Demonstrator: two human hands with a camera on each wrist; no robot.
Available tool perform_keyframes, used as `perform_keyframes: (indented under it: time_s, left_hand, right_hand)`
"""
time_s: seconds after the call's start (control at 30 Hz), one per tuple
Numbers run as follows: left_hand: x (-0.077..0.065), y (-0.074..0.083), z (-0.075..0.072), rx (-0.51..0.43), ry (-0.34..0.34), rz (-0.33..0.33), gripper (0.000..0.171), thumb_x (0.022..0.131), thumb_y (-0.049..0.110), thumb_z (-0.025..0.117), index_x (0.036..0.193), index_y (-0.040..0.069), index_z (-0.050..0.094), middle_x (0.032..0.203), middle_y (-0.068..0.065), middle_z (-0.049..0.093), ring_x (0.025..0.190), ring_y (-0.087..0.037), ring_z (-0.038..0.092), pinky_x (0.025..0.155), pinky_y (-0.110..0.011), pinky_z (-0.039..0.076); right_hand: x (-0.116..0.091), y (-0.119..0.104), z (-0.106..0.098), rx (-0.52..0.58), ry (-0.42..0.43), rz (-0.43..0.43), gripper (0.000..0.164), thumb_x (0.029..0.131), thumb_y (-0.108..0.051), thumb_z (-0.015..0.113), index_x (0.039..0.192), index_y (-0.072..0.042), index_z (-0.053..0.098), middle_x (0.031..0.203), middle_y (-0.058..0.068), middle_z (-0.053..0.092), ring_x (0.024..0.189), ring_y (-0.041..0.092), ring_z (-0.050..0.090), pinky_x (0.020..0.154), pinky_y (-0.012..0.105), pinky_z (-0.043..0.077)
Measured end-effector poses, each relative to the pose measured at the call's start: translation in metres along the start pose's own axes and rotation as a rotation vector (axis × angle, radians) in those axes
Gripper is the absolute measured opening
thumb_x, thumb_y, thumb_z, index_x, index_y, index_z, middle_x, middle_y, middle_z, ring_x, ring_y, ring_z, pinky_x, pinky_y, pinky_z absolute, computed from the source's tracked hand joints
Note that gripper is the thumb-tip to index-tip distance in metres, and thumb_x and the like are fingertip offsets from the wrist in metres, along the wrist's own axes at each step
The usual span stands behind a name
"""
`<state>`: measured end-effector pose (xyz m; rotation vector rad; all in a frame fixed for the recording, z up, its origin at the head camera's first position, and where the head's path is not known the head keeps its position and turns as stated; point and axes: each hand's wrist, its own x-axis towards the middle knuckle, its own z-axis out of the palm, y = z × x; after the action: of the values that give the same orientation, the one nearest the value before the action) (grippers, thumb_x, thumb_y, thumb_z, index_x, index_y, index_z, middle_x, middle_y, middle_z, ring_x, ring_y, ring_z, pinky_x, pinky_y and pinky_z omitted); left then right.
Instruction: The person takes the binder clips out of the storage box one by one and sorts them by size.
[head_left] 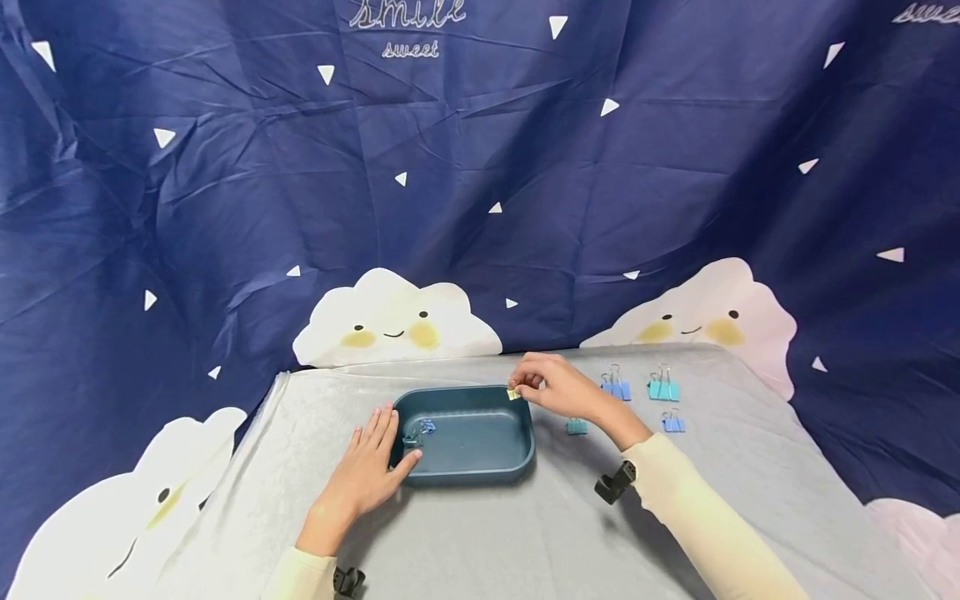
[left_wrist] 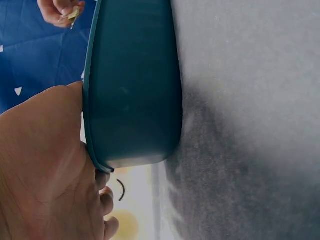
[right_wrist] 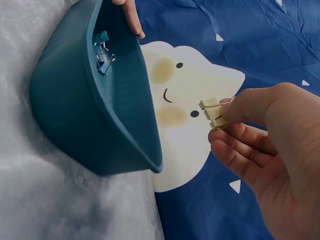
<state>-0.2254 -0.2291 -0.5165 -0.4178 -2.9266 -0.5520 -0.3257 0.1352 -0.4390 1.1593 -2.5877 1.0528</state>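
A small yellow binder clip (right_wrist: 214,112) is pinched between the thumb and fingers of my right hand (head_left: 553,385), above the far right corner of a dark teal tray (head_left: 465,477). My left hand (head_left: 367,467) rests on the tray's left end, its fingers fairly straight along the rim and its thumb over the near edge. Inside the tray, near that left end, lie a blue binder clip (head_left: 427,426) and a green binder clip (head_left: 411,440). From the left wrist, the tray's outer wall (left_wrist: 135,90) hides what it holds.
Right of the tray on the grey cloth (head_left: 600,550) are a green clip (head_left: 577,427), a larger blue clip (head_left: 617,390), a larger turquoise clip (head_left: 664,390) and a small blue clip (head_left: 674,424). A dark blue curtain (head_left: 465,125) with cloud prints hangs behind.
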Motion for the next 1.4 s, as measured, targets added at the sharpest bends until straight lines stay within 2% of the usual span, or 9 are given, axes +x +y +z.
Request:
perform_keyframes:
  time_s: [0.33,0.6,0.87,1.03,1.23,1.4]
  left_hand:
    - [-0.001,-0.001,-0.001,0.051,-0.065,-0.047,0.093,0.107,0.063,0.049,0.168,-0.002,0.023,0.178,-0.019,0.018,0.166,-0.039,0.015,0.133,-0.064,0.018]
    - [-0.001,0.000,-0.003,0.052,-0.038,-0.028,0.091,0.107,0.061,0.052,0.166,-0.004,0.028,0.177,-0.021,0.021,0.164,-0.043,0.020,0.132,-0.065,0.021]
    - [0.002,-0.001,-0.002,0.053,-0.059,-0.030,0.092,0.107,0.062,0.050,0.168,-0.003,0.024,0.178,-0.019,0.017,0.166,-0.039,0.015,0.133,-0.063,0.018]
    - [0.003,-0.001,-0.002,0.053,-0.067,-0.030,0.092,0.107,0.061,0.050,0.167,-0.003,0.023,0.178,-0.018,0.015,0.166,-0.041,0.017,0.133,-0.063,0.018]
    - [0.002,0.000,-0.002,0.051,-0.063,-0.032,0.092,0.107,0.061,0.051,0.167,-0.004,0.024,0.178,-0.020,0.016,0.165,-0.042,0.018,0.133,-0.064,0.019]
    - [0.003,-0.001,-0.001,0.045,-0.071,-0.034,0.093,0.107,0.063,0.049,0.168,-0.002,0.022,0.179,-0.017,0.014,0.166,-0.039,0.015,0.134,-0.063,0.017]
  right_hand:
    - [-0.024,0.006,-0.010,-0.006,0.031,0.044,0.014,0.094,-0.004,0.075,0.101,-0.016,0.078,0.097,-0.001,0.075,0.086,0.006,0.067,0.080,0.029,0.061]
    - [-0.041,0.014,-0.015,-0.004,0.039,0.048,0.012,0.094,-0.004,0.075,0.098,-0.015,0.078,0.095,0.000,0.075,0.085,0.005,0.067,0.079,0.029,0.060]
    - [-0.059,0.019,-0.019,-0.024,0.044,0.092,0.013,0.094,-0.005,0.075,0.098,-0.017,0.077,0.094,0.001,0.073,0.086,0.004,0.066,0.080,0.028,0.060]
    - [-0.072,0.023,-0.020,-0.027,0.037,0.111,0.015,0.095,-0.004,0.075,0.098,-0.019,0.078,0.093,-0.005,0.070,0.086,0.002,0.065,0.080,0.027,0.059]
    - [-0.088,0.027,-0.016,-0.053,0.036,0.130,0.014,0.095,-0.007,0.076,0.099,-0.021,0.078,0.094,-0.006,0.070,0.085,0.000,0.065,0.078,0.026,0.058]
    - [-0.100,0.033,-0.010,-0.060,0.043,0.132,0.016,0.093,-0.004,0.077,0.098,-0.019,0.078,0.093,-0.008,0.070,0.083,-0.001,0.063,0.075,0.026,0.058]
